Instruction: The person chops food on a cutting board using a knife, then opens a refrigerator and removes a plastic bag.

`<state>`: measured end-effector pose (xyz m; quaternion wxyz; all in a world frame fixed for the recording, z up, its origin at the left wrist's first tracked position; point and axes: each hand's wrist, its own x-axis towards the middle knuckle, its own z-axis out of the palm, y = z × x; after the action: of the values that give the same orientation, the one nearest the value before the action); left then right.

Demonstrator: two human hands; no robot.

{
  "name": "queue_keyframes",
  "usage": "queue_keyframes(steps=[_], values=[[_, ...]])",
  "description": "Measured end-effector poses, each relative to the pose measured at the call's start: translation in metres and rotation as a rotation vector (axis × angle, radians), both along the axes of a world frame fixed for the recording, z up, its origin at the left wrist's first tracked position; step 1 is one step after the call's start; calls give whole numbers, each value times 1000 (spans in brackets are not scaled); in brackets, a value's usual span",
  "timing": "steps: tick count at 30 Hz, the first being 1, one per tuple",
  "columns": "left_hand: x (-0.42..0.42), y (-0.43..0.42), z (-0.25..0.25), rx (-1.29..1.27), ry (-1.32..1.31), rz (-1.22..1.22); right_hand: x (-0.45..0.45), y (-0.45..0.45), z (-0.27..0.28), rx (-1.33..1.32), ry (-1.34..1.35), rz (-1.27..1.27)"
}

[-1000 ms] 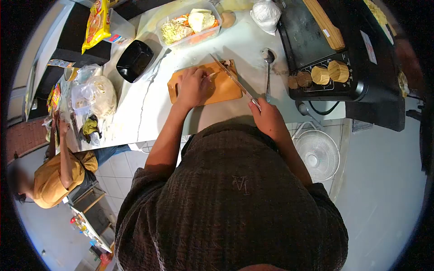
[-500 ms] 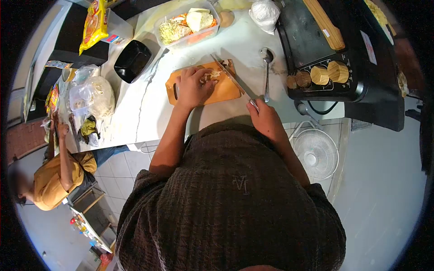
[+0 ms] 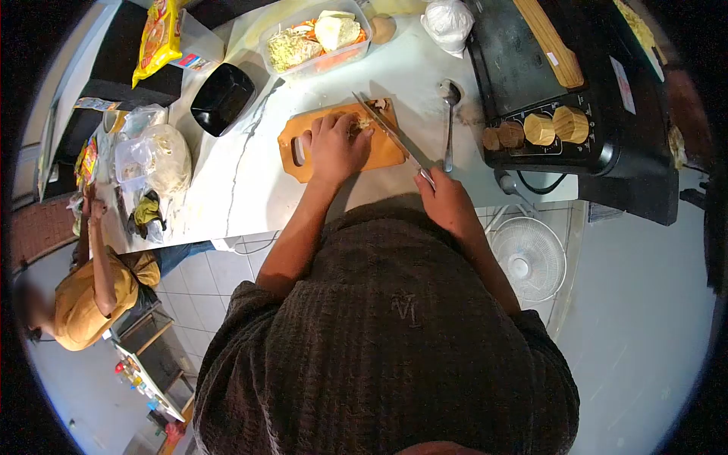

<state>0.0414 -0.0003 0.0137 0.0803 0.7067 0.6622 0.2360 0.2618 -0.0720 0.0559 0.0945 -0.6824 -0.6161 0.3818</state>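
Knife (image 3: pixel 394 138), one, long-bladed: laid slantwise over the right part of the cutting board, tip reaching past the far edge. Handle held in the closed right hand (image 3: pixel 444 196), near the board's near right corner.

Chopped pieces (image 3: pixel 365 123), pale: on the cutting board, between blade and left hand. Left hand (image 3: pixel 339 145): over the middle of the board, fingers bent, tips by the pieces; whether it grips any cannot be told.

Cutting board (image 3: pixel 385 157), one, orange-brown, slotted at left: flat on the bench (image 3: pixel 246 178), which is white with dark veining.

Spoon (image 3: pixel 449 135), metal: right of the board, bowl end away from the person.

Container (image 3: pixel 324 68), clear plastic: beyond the board, holding pale and orange shreds and a pale chunk.

Bowl (image 3: pixel 222 100), black, angular: left of the container.

Bag (image 3: pixel 447 29), white, knotted: beyond the spoon.

Appliance (image 3: pixel 504 61), black, flat-topped: at right, with wooden knobs (image 3: pixel 539 129) along its front.

Fan (image 3: pixel 527 258), white: below the bench, right side.

Co-worker (image 3: pixel 87 303), mustard shirt: far left, beside the bench
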Motion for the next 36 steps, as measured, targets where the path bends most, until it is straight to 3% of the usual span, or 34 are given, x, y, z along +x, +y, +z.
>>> queue_keyframes(steps=[26,36], values=[[-7,4,-13,2,-124,-17,-10,-4,-17,36,77,30],[-5,3,-4,-42,-104,-3,-25,3,-18,-30,-6,25]])
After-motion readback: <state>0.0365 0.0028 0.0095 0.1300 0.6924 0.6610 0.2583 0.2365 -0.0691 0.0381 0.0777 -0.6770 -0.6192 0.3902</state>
